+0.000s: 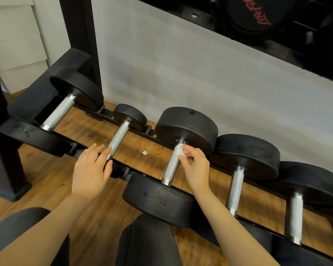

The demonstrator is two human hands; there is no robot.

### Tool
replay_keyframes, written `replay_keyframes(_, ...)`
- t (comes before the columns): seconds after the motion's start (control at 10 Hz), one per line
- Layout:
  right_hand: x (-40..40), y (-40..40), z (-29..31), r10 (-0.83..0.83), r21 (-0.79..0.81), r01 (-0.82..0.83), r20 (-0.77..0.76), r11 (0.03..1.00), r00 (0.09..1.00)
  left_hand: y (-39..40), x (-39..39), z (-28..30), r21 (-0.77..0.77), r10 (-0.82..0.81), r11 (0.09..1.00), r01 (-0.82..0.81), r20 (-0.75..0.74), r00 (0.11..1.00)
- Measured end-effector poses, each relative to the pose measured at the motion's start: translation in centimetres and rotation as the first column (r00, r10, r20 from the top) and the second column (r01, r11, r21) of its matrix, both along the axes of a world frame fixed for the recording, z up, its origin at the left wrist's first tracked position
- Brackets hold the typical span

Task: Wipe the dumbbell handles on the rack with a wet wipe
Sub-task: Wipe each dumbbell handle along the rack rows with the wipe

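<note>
Wet wipe (179, 150): white, crumpled, pinched by my right hand (195, 167) against the far end of the middle dumbbell handle (172, 165), knurled steel. Left hand (91, 169): fingers straight, touching the second handle (117, 141). Five black dumbbells lie on the black rack (37, 135). Wooden floor (52, 181), white wall (200, 83).

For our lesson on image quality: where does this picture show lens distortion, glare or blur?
Head view: the rack rails bow, a wide-angle effect; glare whitens the far-right handle; the floor under the rack looks smeared; both hands, left hand and right hand, stay fairly sharp.
</note>
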State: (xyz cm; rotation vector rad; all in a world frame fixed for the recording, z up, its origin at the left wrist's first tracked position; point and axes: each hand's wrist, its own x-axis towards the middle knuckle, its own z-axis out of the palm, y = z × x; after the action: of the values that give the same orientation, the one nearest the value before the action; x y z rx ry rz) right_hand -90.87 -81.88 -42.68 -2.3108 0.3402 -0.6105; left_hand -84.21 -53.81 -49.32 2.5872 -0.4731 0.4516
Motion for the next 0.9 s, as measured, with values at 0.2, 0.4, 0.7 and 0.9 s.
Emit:
replay_keyframes(0.2,0.00,-0.18,-0.36,0.023,-0.328,-0.025,-0.008,0.944,1.000,0.00,0.04,0.11,0.013,-0.001,1.000,0.001,0.001,1.000)
replay_keyframes(0.4,-0.20,-0.38,-0.40,0.094,-0.388,-0.118,-0.079,0.914,0.992,0.02,0.03,0.20,0.015,-0.005,1.000,0.005,0.001,1.000)
replay_keyframes(0.7,-0.55,-0.33,0.09,0.093,-0.137,-0.097,-0.034,0.986,0.995,0.04,0.03,0.19,0.010,-0.003,1.000,0.003,0.001,1.000)
replay_keyframes(0.9,-0.55,0.09,0.13,0.048,-0.080,-0.048,0.003,0.996,0.999,0.04,-0.08,0.42,0.026,0.002,1.000,-0.002,-0.015,1.000)
